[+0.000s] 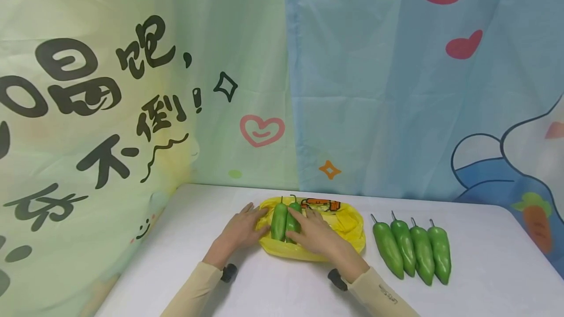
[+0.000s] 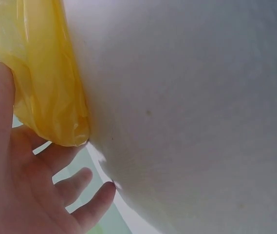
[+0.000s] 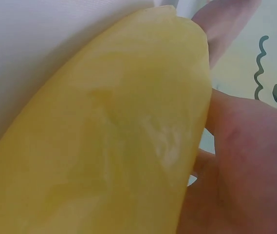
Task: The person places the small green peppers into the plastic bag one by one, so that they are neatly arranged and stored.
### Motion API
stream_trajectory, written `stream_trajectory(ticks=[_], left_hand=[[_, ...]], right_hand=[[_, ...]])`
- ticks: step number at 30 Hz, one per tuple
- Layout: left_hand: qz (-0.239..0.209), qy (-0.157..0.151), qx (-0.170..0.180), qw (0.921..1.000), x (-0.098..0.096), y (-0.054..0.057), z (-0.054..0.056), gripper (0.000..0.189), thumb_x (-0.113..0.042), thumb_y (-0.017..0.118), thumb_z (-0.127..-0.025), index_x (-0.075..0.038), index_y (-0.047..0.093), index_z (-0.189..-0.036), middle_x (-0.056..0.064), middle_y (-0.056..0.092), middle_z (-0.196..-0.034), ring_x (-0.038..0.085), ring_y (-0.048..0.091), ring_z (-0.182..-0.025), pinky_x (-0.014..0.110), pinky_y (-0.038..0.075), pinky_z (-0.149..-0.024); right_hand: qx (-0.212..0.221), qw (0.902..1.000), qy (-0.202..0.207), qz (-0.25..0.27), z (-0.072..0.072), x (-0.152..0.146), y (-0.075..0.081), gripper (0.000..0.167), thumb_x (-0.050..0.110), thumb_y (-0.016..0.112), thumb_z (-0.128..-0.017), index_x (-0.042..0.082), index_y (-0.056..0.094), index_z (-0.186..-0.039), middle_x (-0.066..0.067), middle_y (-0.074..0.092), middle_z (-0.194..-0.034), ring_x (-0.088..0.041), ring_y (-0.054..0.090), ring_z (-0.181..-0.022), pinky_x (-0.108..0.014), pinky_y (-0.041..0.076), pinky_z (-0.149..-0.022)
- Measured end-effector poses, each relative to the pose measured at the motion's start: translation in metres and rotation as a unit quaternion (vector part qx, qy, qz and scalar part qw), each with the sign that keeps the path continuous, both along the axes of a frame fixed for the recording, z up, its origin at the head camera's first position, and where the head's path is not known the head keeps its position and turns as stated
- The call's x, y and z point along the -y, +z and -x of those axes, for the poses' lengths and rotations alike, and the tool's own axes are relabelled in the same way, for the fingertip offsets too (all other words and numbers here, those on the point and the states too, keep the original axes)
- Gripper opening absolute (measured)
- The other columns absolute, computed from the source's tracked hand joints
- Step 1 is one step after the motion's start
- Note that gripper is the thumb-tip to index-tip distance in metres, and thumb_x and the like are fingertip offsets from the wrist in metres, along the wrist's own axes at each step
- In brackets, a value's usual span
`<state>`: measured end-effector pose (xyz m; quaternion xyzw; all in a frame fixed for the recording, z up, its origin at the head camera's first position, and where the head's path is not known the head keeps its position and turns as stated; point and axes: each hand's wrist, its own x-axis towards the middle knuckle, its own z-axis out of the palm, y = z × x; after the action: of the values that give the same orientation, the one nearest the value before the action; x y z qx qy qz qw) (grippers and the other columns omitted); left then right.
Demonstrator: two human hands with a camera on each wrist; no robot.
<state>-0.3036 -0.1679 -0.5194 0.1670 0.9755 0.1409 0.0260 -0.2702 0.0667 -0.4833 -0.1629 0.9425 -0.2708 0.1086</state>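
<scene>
A yellow plastic bag (image 1: 352, 234) lies spread with its rim turned up, and two green peppers (image 1: 278, 221) rest side by side inside it, stems pointing away. My left hand (image 1: 240, 229) is at the bag's left edge, its thumb against the yellow plastic (image 2: 55, 97) and the other fingers loosely spread. Reaching over the bag from the right, my right hand (image 1: 315, 233) has its fingers at the right-hand pepper (image 1: 293, 229), which it partly covers. In the right wrist view the bag's side wall (image 3: 104, 146) hides most of the fingers.
Several more green peppers (image 1: 423, 253) lie in a row on the white table (image 1: 273, 292), to the right of the bag. Behind the table hangs a printed cloth (image 1: 352, 87) with hearts and lettering, which also runs along the left side.
</scene>
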Motion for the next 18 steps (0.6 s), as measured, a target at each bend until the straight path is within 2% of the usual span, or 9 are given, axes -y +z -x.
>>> stream_trajectory(ticks=[18], left_hand=[[-0.001, -0.002, 0.006, 1.0, 0.0, 0.0, -0.001, 0.055, -0.043, 0.056, -0.099, -0.015, 0.053, -0.146, 0.012, 0.052, -0.151, 0.04, 0.036, -0.148, 0.066, 0.038, -0.113]], right_hand=[[-0.01, 0.9999, -0.007, 0.01, -0.01, -0.012, 0.008, 0.067, 0.046, 0.061, -0.098, 0.024, 0.036, -0.157, -0.03, 0.026, -0.161, -0.052, 0.021, -0.15, -0.075, 0.028, -0.113]])
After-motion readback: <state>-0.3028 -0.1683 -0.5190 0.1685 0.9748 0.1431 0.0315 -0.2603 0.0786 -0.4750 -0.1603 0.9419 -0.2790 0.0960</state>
